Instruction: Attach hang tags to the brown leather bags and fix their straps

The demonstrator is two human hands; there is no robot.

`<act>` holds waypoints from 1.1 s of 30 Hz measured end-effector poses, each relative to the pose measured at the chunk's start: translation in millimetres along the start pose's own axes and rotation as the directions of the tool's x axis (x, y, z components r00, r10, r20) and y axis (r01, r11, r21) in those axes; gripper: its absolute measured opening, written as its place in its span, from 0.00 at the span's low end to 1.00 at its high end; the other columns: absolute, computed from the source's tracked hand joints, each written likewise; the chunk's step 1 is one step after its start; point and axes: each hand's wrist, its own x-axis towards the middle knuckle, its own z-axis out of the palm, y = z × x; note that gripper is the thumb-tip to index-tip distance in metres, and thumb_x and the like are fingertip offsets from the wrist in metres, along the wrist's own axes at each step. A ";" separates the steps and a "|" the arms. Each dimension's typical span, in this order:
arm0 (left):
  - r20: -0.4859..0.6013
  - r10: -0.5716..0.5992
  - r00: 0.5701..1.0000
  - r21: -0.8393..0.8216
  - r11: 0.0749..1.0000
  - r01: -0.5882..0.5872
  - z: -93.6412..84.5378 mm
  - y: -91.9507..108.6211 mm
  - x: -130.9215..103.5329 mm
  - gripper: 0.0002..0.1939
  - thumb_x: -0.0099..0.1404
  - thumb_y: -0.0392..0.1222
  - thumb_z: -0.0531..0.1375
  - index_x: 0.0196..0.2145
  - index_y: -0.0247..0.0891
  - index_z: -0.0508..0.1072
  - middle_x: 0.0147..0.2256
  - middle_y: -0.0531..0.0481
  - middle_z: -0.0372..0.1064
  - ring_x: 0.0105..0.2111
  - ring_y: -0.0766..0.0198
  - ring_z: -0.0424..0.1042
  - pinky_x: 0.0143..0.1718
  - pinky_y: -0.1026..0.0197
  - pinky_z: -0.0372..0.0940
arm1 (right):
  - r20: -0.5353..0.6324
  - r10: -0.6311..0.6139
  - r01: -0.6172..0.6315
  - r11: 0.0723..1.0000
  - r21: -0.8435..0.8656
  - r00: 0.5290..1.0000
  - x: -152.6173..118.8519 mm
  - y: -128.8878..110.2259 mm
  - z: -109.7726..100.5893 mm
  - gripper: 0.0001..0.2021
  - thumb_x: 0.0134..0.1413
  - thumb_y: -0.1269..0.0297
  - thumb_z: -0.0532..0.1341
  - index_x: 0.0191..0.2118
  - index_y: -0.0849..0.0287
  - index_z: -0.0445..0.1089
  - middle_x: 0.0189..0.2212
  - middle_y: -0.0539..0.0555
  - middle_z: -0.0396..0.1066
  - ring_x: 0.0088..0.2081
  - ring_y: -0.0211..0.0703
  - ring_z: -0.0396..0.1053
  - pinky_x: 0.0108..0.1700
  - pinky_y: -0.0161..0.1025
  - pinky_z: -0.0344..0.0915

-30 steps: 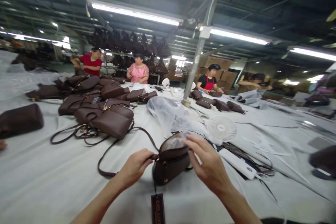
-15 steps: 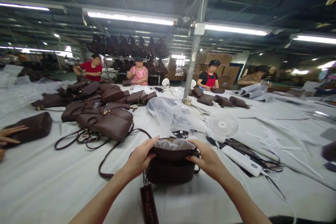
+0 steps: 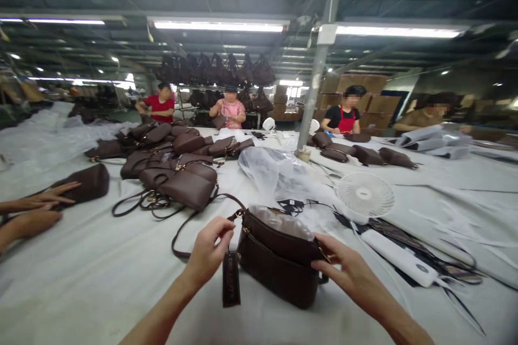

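Note:
A dark brown handbag stands on the white-covered table in front of me, turned at an angle. Its top is open, and clear plastic stuffing shows inside. My right hand grips the bag's right upper corner, thumb on the front. My left hand is pinched at the bag's left end, by the strap ring. From its fingertips a dark hang tag with lettering dangles; its cord appears to be between them. The bag's strap loops out to the left.
Several brown handbags are piled at the left. A co-worker's hands rest by another bag at far left. Crumpled plastic, a post, a white fan and a white power strip lie beyond and right. Other people work across the table.
My left hand has left the bag's opening and moved to the hang tag at its left end. The bag has turned, its right end swinging toward me. The camera view has shifted left.

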 end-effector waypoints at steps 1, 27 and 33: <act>0.073 -0.100 0.992 -0.020 0.995 0.102 -4.5 -9.1 -7.8 0.11 0.65 0.41 0.54 0.33 0.37 0.75 0.31 0.47 0.72 0.33 0.60 0.70 0.38 0.60 0.65 | 0.030 0.010 -0.012 0.998 0.057 1.000 -2.4 5.2 1.1 0.23 0.51 0.61 0.60 0.54 0.55 0.67 0.45 0.56 0.74 0.41 0.47 0.72 0.42 0.42 0.71; 0.228 -0.341 0.912 0.025 0.939 0.344 11.4 -37.7 17.9 0.19 0.64 0.51 0.50 0.22 0.36 0.68 0.21 0.53 0.63 0.26 0.62 0.63 0.28 0.64 0.54 | 0.191 -0.046 0.040 0.998 0.039 0.981 3.5 14.8 -15.0 0.12 0.57 0.54 0.60 0.39 0.56 0.75 0.33 0.51 0.74 0.37 0.46 0.71 0.42 0.35 0.68; 0.234 -0.429 0.873 -0.062 0.889 0.453 21.3 -61.0 13.7 0.23 0.66 0.56 0.49 0.25 0.36 0.71 0.27 0.48 0.71 0.34 0.55 0.69 0.37 0.60 0.59 | 0.218 -0.213 0.236 0.968 -0.088 0.953 12.6 40.4 -24.4 0.11 0.55 0.55 0.62 0.41 0.52 0.76 0.36 0.53 0.77 0.40 0.48 0.74 0.42 0.34 0.71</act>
